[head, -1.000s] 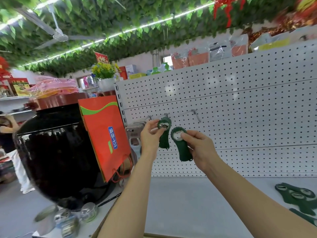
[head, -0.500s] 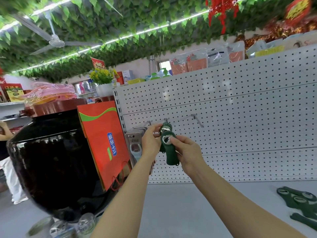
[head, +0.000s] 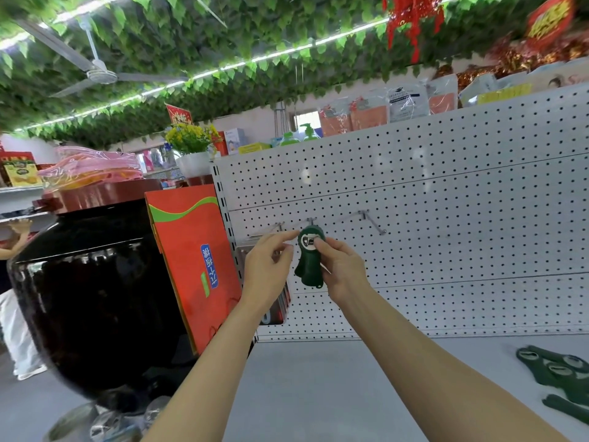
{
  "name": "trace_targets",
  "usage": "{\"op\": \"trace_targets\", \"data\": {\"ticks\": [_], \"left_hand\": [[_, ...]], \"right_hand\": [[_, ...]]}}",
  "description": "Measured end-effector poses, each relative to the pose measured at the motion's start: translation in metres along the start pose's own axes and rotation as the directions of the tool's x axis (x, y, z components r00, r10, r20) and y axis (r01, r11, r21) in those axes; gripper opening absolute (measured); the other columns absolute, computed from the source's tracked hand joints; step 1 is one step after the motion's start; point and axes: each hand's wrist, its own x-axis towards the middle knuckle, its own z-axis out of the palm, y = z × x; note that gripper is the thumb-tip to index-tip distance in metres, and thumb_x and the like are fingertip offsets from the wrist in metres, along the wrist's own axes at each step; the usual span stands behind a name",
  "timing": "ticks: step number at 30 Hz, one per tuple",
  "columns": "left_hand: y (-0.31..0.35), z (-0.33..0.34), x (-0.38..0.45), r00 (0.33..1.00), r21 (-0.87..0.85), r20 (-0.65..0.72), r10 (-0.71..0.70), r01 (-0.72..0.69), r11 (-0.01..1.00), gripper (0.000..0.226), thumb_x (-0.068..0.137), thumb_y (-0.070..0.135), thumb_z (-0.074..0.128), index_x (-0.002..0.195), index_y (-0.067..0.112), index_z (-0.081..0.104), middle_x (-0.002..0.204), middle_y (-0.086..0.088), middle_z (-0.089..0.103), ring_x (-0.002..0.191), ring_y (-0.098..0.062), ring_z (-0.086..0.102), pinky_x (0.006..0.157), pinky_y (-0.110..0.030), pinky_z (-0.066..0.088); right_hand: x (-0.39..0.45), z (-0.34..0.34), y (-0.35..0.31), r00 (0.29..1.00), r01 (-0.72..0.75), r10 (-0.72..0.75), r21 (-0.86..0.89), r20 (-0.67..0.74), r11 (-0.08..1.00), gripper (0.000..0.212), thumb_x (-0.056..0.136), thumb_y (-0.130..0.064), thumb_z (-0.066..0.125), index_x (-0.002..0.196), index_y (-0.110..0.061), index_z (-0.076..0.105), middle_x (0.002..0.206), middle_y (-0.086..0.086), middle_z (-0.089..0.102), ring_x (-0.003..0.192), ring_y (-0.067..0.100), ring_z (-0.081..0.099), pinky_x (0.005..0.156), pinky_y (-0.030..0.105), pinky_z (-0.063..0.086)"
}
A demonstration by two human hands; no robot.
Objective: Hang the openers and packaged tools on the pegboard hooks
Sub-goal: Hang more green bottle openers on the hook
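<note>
Two dark green openers point(head: 309, 262) hang overlapped at the middle hook point(head: 310, 221) of the white pegboard point(head: 452, 199). My right hand point(head: 343, 270) pinches the front opener by its round head, thumb on the metal insert. At the openers' left side my left hand point(head: 267, 268) has its fingers loosely apart, the index fingertip just by the rim. Packaged tools point(head: 276, 304) hang on the left hook point(head: 279, 225), mostly hidden behind my left hand. The right hook point(head: 372, 222) is bare. Several more green openers point(head: 558, 372) lie on the grey shelf point(head: 344, 393) at the far right.
A big glossy black jar point(head: 95, 298) and an orange gift bag point(head: 194, 260) stand close on the left of the pegboard. Glass jars point(head: 111, 422) sit low at the left. A person point(head: 12, 314) stands at the left edge. Packets line the pegboard's top.
My right hand brought the second opener left and up onto the middle hook, over the first one. My left hand let go of the first opener and spread its fingers.
</note>
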Motion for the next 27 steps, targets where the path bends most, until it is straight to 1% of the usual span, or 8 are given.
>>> {"op": "trace_targets", "data": {"ticks": [3, 7, 10, 13, 16, 19, 22, 27], "left_hand": [[-0.002, 0.006, -0.002, 0.999, 0.057, 0.041, 0.008, -0.01, 0.998, 0.039, 0.097, 0.002, 0.056, 0.126, 0.025, 0.069, 0.118, 0.013, 0.064, 0.097, 0.005, 0.06, 0.08, -0.003, 0.044], [-0.012, 0.014, 0.004, 0.994, 0.104, 0.094, -0.051, 0.041, 0.994, 0.04, 0.097, 0.0, 0.054, 0.128, 0.02, 0.067, 0.12, 0.005, 0.062, 0.099, -0.001, 0.062, 0.076, 0.002, 0.041], [-0.018, 0.021, 0.011, 0.99, 0.126, 0.118, -0.077, 0.062, 0.99, 0.039, 0.097, 0.003, 0.055, 0.131, 0.019, 0.065, 0.125, 0.005, 0.06, 0.102, -0.002, 0.062, 0.077, 0.002, 0.041], [-0.02, 0.027, 0.018, 0.988, 0.133, 0.121, -0.096, 0.08, 0.988, 0.036, 0.098, 0.01, 0.056, 0.132, 0.021, 0.063, 0.127, 0.007, 0.058, 0.103, -0.002, 0.061, 0.076, 0.001, 0.042], [-0.024, 0.031, 0.022, 0.987, 0.136, 0.121, -0.105, 0.088, 0.987, 0.035, 0.099, 0.014, 0.057, 0.132, 0.025, 0.061, 0.128, 0.008, 0.057, 0.104, -0.003, 0.061, 0.076, -0.003, 0.042], [-0.03, 0.034, 0.02, 0.985, 0.108, 0.122, -0.123, 0.111, 0.988, 0.04, 0.099, 0.016, 0.057, 0.138, 0.027, 0.055, 0.131, 0.014, 0.054, 0.107, -0.001, 0.06, 0.084, -0.012, 0.048], [-0.039, 0.04, 0.01, 0.987, 0.138, 0.087, -0.132, 0.119, 0.983, 0.05, 0.099, 0.022, 0.057, 0.148, 0.024, 0.045, 0.135, 0.013, 0.051, 0.116, -0.005, 0.056, 0.093, -0.023, 0.047], [-0.063, 0.059, -0.024, 0.97, 0.366, 0.01, -0.245, 0.224, 0.903, 0.042, 0.098, 0.028, 0.057, 0.137, 0.012, 0.055, 0.133, -0.009, 0.061, 0.119, -0.027, 0.057, 0.098, -0.046, 0.048]], "right_hand": [[0.007, -0.002, 0.005, 1.0, -0.012, 0.012, 0.028, 0.005, 1.0, 0.027, 0.08, -0.001, 0.074, 0.104, -0.003, 0.063, 0.106, 0.018, 0.069, 0.089, 0.028, 0.067, 0.093, 0.045, 0.054], [0.02, -0.009, 0.012, 1.0, -0.026, 0.026, 0.037, -0.014, 0.999, 0.036, 0.082, -0.001, 0.072, 0.116, 0.001, 0.059, 0.106, 0.02, 0.069, 0.083, 0.025, 0.069, 0.076, 0.037, 0.057], [0.029, -0.012, 0.014, 0.999, -0.024, 0.025, 0.031, -0.025, 0.999, 0.034, 0.082, 0.001, 0.071, 0.115, 0.002, 0.06, 0.101, 0.019, 0.07, 0.081, 0.026, 0.069, 0.075, 0.035, 0.057], [0.037, -0.012, 0.013, 0.999, 0.001, -0.002, -0.031, -0.049, 1.0, 0.022, 0.082, 0.003, 0.071, 0.102, -0.001, 0.062, 0.096, 0.019, 0.071, 0.08, 0.027, 0.069, 0.076, 0.035, 0.059], [0.045, -0.014, 0.013, 0.996, 0.051, -0.06, -0.147, -0.06, 0.988, 0.024, 0.081, 0.003, 0.072, 0.103, 0.001, 0.063, 0.099, 0.019, 0.07, 0.083, 0.028, 0.071, 0.072, 0.032, 0.059], [0.048, -0.022, 0.013, 0.984, 0.143, -0.169, -0.329, -0.052, 0.934, 0.016, 0.082, -0.003, 0.073, 0.096, -0.005, 0.066, 0.092, 0.012, 0.07, 0.086, 0.025, 0.07, 0.08, 0.036, 0.058], [0.047, -0.042, 0.008, 0.948, 0.256, -0.319, -0.574, -0.009, 0.777, 0.024, 0.082, -0.016, 0.075, 0.104, -0.01, 0.069, 0.098, 0.006, 0.072, 0.095, 0.019, 0.068, 0.087, 0.033, 0.056], [0.029, -0.104, -0.018, 0.896, 0.279, -0.424, -0.912, 0.134, 0.302, 0.031, 0.087, -0.031, 0.066, 0.116, -0.02, 0.066, 0.113, -0.005, 0.069, 0.104, 0.008, 0.063, 0.091, 0.029, 0.051]]}}
